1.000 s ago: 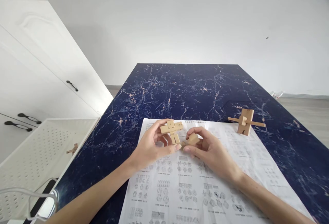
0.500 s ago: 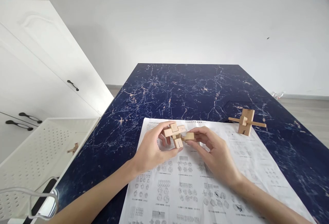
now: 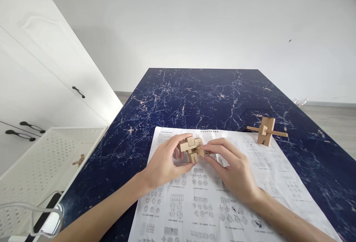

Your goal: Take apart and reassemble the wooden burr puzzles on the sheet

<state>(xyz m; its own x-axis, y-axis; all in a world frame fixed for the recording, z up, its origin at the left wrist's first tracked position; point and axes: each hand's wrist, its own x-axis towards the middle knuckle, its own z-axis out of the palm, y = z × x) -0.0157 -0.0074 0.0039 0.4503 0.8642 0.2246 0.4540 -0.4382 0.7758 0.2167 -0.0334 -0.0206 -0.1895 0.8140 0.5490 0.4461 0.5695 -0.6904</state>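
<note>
Wooden block cluster point(image 3: 190, 145): over printed sheet point(image 3: 172, 212) | left hand point(image 3: 162, 162): grip closed round cluster's left side | right hand point(image 3: 236, 168): grip pinching wooden piece point(image 3: 204, 152) just at cluster's right | piece's long axis: partly hidden

Head-worn view, forward and down across the table point(image 3: 194, 97)

Blocks point(image 3: 190, 142) over sheet point(image 3: 278, 175), table point(image 3: 194, 99) beneath, cabinet point(image 3: 41, 56) left

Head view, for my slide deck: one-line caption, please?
Above a printed sheet, the left hand grips joined wooden blocks while the right hand holds another block at their side.
</note>
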